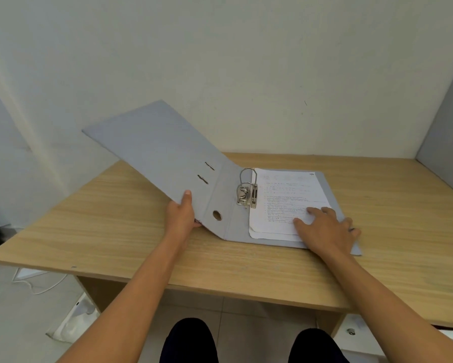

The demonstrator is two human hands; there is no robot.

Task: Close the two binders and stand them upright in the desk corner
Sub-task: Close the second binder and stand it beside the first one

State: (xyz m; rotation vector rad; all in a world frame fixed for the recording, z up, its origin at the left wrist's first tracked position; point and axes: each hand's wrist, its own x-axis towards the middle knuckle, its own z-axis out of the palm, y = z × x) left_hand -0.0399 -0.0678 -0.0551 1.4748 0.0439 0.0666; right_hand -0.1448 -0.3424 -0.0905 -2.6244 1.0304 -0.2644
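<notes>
One grey lever-arch binder (167,153) lies open on the wooden desk (115,226). Its left cover is raised at a slant off the desk. My left hand (180,216) grips that cover's near edge, thumb on the inside face. Metal rings (247,187) stand at the spine, and a stack of printed white sheets (280,195) rests on the right cover. My right hand (324,229) lies flat, fingers spread, on the lower part of the sheets. I see only this one binder.
White walls stand behind and to the left of the desk. A grey partition panel (442,137) closes the desk's right side, forming a far right corner. White cables (37,284) lie on the tiled floor at the left. My knees show below the desk edge.
</notes>
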